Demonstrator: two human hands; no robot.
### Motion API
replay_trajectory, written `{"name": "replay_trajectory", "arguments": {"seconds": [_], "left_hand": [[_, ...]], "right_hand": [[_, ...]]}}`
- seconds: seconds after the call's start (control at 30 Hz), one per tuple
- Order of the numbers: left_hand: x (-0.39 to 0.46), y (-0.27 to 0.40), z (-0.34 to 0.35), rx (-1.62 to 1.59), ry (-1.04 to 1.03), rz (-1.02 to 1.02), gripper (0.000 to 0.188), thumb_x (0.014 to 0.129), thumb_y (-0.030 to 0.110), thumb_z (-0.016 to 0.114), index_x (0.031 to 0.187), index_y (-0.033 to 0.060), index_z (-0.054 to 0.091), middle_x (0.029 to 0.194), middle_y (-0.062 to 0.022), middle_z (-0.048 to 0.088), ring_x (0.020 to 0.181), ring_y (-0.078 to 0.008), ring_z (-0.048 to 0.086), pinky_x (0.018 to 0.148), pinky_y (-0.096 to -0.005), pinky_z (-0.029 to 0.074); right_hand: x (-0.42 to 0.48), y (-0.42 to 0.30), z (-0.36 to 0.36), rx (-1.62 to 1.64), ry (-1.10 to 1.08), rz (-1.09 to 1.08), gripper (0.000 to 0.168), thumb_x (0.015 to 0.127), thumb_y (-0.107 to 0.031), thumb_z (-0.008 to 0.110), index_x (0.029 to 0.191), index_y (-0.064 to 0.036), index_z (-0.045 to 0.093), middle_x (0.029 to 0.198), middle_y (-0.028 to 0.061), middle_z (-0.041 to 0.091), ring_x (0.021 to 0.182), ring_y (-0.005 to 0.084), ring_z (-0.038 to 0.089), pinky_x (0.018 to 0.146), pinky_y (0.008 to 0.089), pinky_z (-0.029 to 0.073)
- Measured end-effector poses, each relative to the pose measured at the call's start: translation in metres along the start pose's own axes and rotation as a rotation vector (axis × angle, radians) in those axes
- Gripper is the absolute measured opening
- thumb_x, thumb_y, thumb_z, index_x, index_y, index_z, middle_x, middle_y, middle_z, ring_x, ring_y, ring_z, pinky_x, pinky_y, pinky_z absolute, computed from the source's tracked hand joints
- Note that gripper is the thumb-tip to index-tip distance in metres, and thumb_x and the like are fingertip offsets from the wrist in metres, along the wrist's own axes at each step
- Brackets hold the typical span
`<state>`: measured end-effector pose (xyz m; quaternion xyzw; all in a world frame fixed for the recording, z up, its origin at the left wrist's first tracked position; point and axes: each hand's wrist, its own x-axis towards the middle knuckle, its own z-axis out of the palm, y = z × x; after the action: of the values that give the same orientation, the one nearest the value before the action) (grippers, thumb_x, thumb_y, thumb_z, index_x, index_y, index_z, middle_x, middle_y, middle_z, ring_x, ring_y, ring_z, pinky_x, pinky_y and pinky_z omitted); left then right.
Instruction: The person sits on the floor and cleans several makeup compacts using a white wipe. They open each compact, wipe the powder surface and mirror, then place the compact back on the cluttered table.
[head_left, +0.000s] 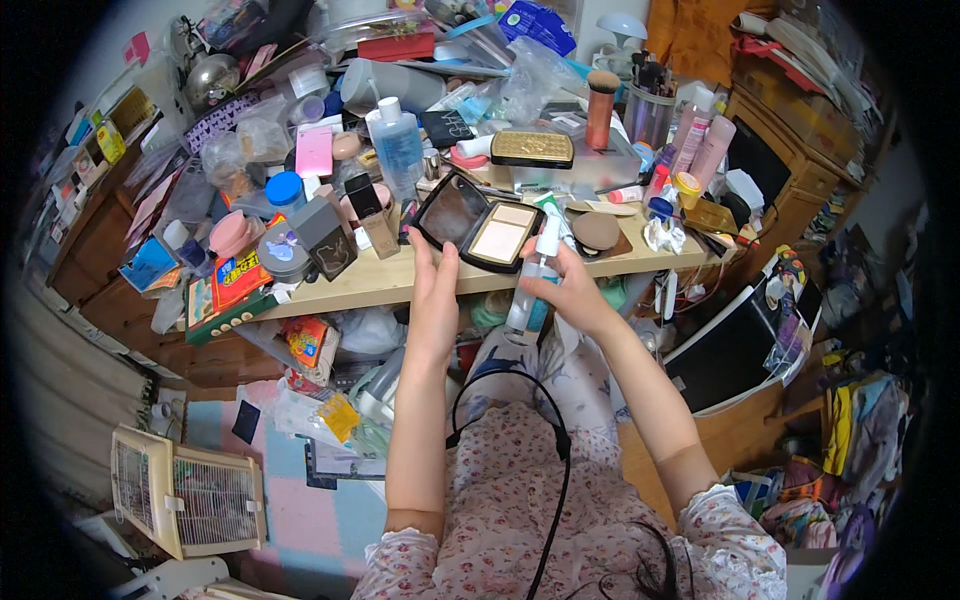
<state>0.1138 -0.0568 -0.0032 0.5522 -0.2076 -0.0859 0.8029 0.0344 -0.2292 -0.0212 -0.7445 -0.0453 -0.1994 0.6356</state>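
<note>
My right hand (574, 289) is wrapped around a clear spray bottle (527, 315) with a white pump top, held upright but slightly tilted at the table's front edge. My left hand (433, 300) is raised to the left of it, fingers extended and nothing in the grasp. Just beyond both hands, an open black powder compact (501, 236) lies on the wooden table (375, 281), its mirrored lid toward the left. A foundation bottle (381, 236) with a black cap stands left of the compact. Right of it rests a round brown compact (596, 231).
Cosmetics crowd the tabletop, among them a blue liquid bottle (397, 146), a gold case (532, 148), a large makeup brush (601, 112) and a brush holder (649, 112). A black cable (559, 495) hangs before my body. A wire cage (214, 495) stands at lower left.
</note>
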Motion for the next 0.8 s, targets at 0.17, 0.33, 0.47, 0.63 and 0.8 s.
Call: {"name": "replay_trajectory", "arguments": {"seconds": [0.17,0.33,0.47,0.63,0.8], "left_hand": [[-0.055,-0.032,0.007,0.154,0.154,0.465,0.041,0.097,0.02,0.05,0.131,-0.0003,0.04,0.121,-0.0129,0.042,0.108,-0.013,0.045,0.095,-0.0282,0.038],[-0.094,-0.054,0.027,-0.344,-0.166,-0.139,0.025,0.091,0.01,0.057,0.113,0.0032,0.046,0.117,-0.0081,0.049,0.11,-0.0135,0.049,0.093,-0.0278,0.041],[-0.1,-0.042,0.043,-0.473,-0.364,-0.218,0.033,0.088,0.008,0.062,0.115,0.0043,0.043,0.111,-0.0052,0.053,0.104,-0.013,0.052,0.092,-0.0271,0.042],[-0.11,-0.05,0.045,-0.269,-0.319,-0.095,0.043,0.085,0.008,0.063,0.121,0.0049,0.039,0.114,-0.0069,0.052,0.105,-0.0136,0.052,0.092,-0.0277,0.042],[-0.123,-0.112,0.028,0.267,-0.599,-0.045,0.047,0.085,0.014,0.063,0.127,0.0046,0.045,0.119,-0.0137,0.055,0.112,-0.0208,0.051,0.095,-0.0349,0.041]], "right_hand": [[-0.016,-0.019,-0.009,0.165,0.063,0.083,0.037,0.076,-0.005,0.066,0.11,-0.006,0.051,0.103,0.0008,0.054,0.099,0.0109,0.051,0.085,0.0269,0.042],[-0.051,-0.039,0.004,0.577,-0.045,0.052,0.063,0.065,-0.037,0.076,0.109,-0.009,0.042,0.088,0.0103,0.056,0.081,0.0145,0.054,0.076,0.025,0.043],[-0.065,-0.046,0.016,0.695,-0.177,-0.119,0.062,0.071,-0.03,0.072,0.116,-0.009,0.036,0.096,0.0119,0.056,0.09,0.0202,0.055,0.083,0.0322,0.043],[-0.074,-0.042,0.018,0.503,-0.215,-0.145,0.064,0.073,-0.029,0.071,0.121,-0.007,0.035,0.095,0.0113,0.055,0.09,0.0208,0.055,0.084,0.0324,0.043],[-0.084,-0.02,0.021,0.568,0.018,-0.091,0.062,0.079,-0.034,0.066,0.126,-0.012,0.032,0.088,0.0114,0.053,0.075,0.0226,0.056,0.073,0.036,0.046]]}}
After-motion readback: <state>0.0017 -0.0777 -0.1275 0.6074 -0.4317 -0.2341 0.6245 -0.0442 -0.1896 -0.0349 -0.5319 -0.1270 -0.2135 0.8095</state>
